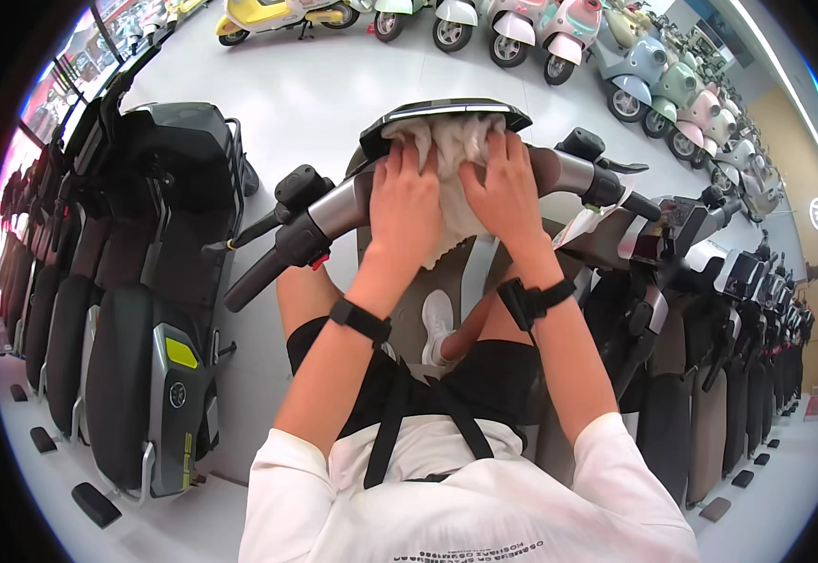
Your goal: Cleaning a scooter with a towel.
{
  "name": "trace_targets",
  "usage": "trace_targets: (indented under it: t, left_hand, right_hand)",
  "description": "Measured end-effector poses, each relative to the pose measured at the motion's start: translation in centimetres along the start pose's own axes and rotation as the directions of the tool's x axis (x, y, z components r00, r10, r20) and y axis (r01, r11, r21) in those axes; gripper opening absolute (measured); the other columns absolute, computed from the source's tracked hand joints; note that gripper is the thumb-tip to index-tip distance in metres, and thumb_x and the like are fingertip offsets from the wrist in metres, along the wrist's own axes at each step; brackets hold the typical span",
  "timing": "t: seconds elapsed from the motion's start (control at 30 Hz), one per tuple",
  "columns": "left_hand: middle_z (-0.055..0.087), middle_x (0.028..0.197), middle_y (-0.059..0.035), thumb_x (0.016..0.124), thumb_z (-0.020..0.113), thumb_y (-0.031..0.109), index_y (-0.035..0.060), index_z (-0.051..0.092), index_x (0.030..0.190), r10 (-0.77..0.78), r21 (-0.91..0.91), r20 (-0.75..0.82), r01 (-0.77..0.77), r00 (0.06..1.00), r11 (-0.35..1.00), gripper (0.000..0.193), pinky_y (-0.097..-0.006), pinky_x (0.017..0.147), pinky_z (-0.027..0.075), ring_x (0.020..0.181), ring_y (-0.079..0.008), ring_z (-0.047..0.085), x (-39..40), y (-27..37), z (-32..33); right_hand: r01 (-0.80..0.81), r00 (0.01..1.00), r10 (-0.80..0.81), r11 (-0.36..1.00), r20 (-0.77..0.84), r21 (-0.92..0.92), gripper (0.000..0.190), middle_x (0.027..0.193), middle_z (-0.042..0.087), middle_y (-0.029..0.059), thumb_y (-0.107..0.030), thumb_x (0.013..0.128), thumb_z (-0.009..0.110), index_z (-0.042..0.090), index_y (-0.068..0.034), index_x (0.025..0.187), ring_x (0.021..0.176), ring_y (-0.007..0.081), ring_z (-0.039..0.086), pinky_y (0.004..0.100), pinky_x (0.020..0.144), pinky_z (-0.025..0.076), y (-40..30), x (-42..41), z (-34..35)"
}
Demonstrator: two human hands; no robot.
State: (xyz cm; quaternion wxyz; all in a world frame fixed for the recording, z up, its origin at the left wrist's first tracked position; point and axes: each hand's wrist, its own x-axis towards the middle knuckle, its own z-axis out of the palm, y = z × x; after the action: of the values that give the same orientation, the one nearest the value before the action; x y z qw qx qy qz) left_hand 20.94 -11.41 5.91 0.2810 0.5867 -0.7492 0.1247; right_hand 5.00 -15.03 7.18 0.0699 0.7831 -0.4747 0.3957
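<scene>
A crumpled off-white cloth [456,211] lies bunched against the dashboard of an electric scooter and hangs down between my hands. My left hand [407,200] presses its left part, fingers reaching up into the folds. On the cloth's right side, my right hand [499,186] does the same, thumb spread toward the middle. Above the fingertips shows the dark front edge of the dashboard [451,107]; most of its face is covered. The handlebar runs out both ways, with a left grip [257,285] and a right grip [640,205], neither one held.
Close on the left stands a dark scooter [124,380] in a row of others. Another handlebar [662,239] crowds the right side, with a row of seats [704,436] behind it. Pastel scooters [514,35] line the far floor. A brake lever [250,232] juts out at left.
</scene>
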Motion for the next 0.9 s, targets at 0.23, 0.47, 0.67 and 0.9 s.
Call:
trace_targets:
  t: [0.23, 0.47, 0.67, 0.9]
  left_hand:
    - [0.056, 0.136, -0.0237, 0.085, 0.065, 0.011, -0.0010, 0.063, 0.130, 0.022, 0.060, -0.016, -0.021, 1.000, 0.998, 0.047, -0.0463, 0.115, 0.040, 0.134, -0.0359, 0.051, -1.8, -0.4, 0.0]
    - [0.057, 0.139, -0.0293, 0.084, 0.066, 0.009, -0.0032, 0.065, 0.125, 0.030, 0.064, 0.122, -0.038, 0.992, 0.997, 0.043, -0.0444, 0.117, 0.039, 0.134, -0.0388, 0.054, -7.4, 2.6, -1.9]
    - [0.051, 0.144, -0.0301, 0.084, 0.066, 0.007, -0.0047, 0.058, 0.135, 0.040, -0.091, 0.179, -0.024, 0.983, 0.996, 0.054, -0.0431, 0.119, 0.037, 0.138, -0.0394, 0.049, -3.5, 1.3, -1.7]
    - [0.052, 0.144, -0.0283, 0.085, 0.066, 0.010, -0.0016, 0.059, 0.136, -0.019, -0.033, 0.106, 0.023, 0.994, 0.999, 0.053, -0.0435, 0.119, 0.037, 0.138, -0.0370, 0.049, -3.5, 1.3, -1.1]
  right_hand:
    - [0.095, 0.991, -0.096, 0.995, -0.097, -0.014, 0.047, 0.113, 0.056, 0.0208, -0.010, 0.081, 0.066, 0.063, -0.007, 0.128, 0.105, 0.0425, 0.055, 0.0528, 0.093, 0.047, -0.4, -1.0, 1.9]
    - [-0.026, 0.999, 0.029, 0.994, -0.030, 0.103, 0.046, 0.122, 0.059, 0.0197, 0.002, 0.075, 0.066, 0.068, -0.005, 0.121, 0.111, 0.0434, 0.055, 0.0502, 0.096, 0.049, -3.5, -6.7, 0.0]
    - [-0.006, 0.998, 0.005, 1.000, -0.057, -0.006, 0.045, 0.126, 0.060, 0.0221, 0.000, 0.081, 0.064, 0.068, -0.005, 0.125, 0.114, 0.0447, 0.057, 0.0491, 0.100, 0.048, -0.9, -2.4, 0.2]
    - [0.025, 0.994, -0.029, 0.999, -0.108, -0.034, 0.041, 0.120, 0.061, 0.0196, -0.001, 0.079, 0.064, 0.067, -0.004, 0.120, 0.107, 0.0436, 0.058, 0.0509, 0.093, 0.049, -0.5, -0.6, 2.0]
